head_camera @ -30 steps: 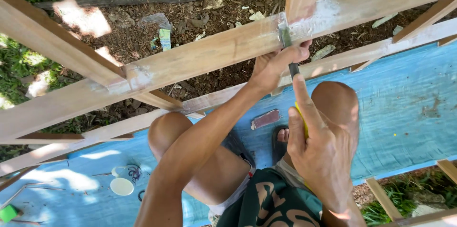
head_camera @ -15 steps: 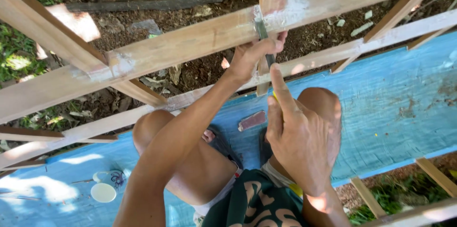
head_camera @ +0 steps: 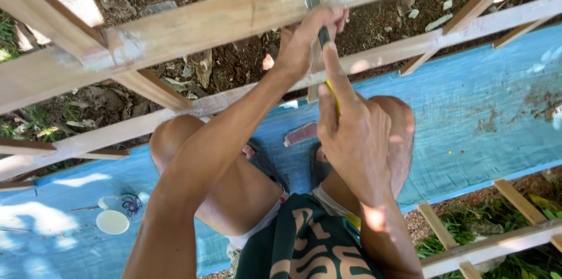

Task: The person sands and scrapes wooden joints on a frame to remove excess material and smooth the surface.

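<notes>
While the long wooden beam (head_camera: 234, 21) runs from lower left to upper right across the top of the frame, the putty knife (head_camera: 316, 7) meets it at the white-smeared joint near top centre, its handle pointing down toward the body. Left hand (head_camera: 307, 42), the nearer, is closed around the blade end; right hand (head_camera: 354, 138) below grips the yellow handle, forefinger stretched along it
</notes>
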